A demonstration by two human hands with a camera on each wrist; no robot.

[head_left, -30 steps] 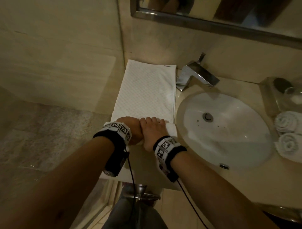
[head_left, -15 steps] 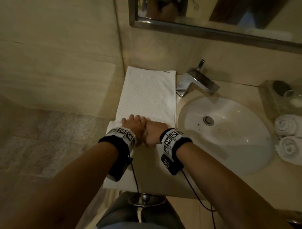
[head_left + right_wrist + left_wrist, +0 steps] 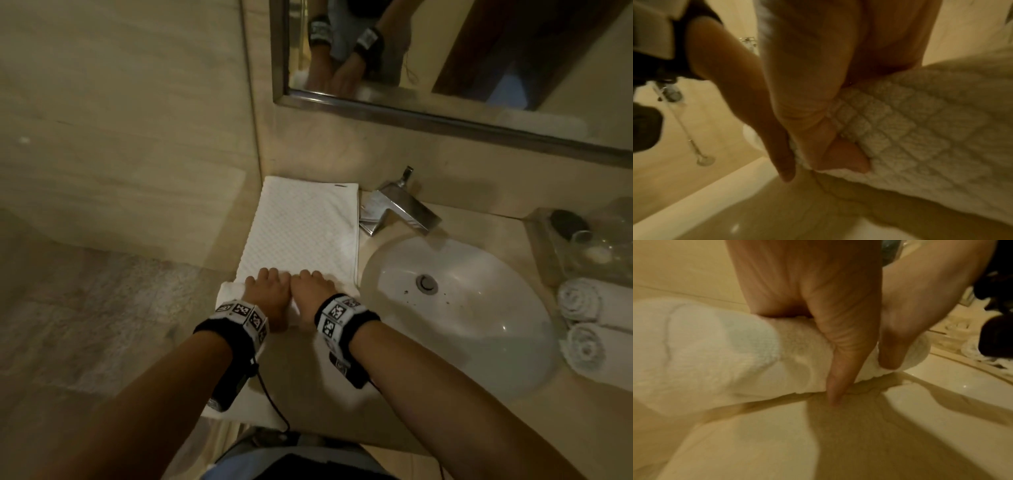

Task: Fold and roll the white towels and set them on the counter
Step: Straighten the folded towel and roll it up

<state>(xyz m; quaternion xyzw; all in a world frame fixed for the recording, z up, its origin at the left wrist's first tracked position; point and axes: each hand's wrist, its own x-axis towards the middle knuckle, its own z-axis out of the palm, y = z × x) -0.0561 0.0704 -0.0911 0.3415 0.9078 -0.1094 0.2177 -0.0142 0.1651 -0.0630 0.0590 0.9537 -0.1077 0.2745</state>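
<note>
A white waffle-textured towel (image 3: 305, 226) lies as a long folded strip on the counter (image 3: 325, 387), left of the sink. Its near end is wound into a roll (image 3: 230, 292) lying across the strip. My left hand (image 3: 269, 291) and right hand (image 3: 313, 291) sit side by side on that roll, fingers curled over its top. In the left wrist view my thumb (image 3: 838, 356) lies behind the roll (image 3: 731, 353), its tip on the counter. In the right wrist view my thumb (image 3: 840, 155) presses into the roll (image 3: 916, 129).
The white sink basin (image 3: 486, 346) and chrome faucet (image 3: 399, 209) lie just right of the towel. Two rolled white towels (image 3: 589, 301) (image 3: 596, 346) rest at the far right beside a clear tray (image 3: 548, 246). The counter ends just left of the towel, above the floor (image 3: 102, 325).
Both hands have pushed the roll away from me toward the wall. The flat stretch of towel beyond it has grown shorter.
</note>
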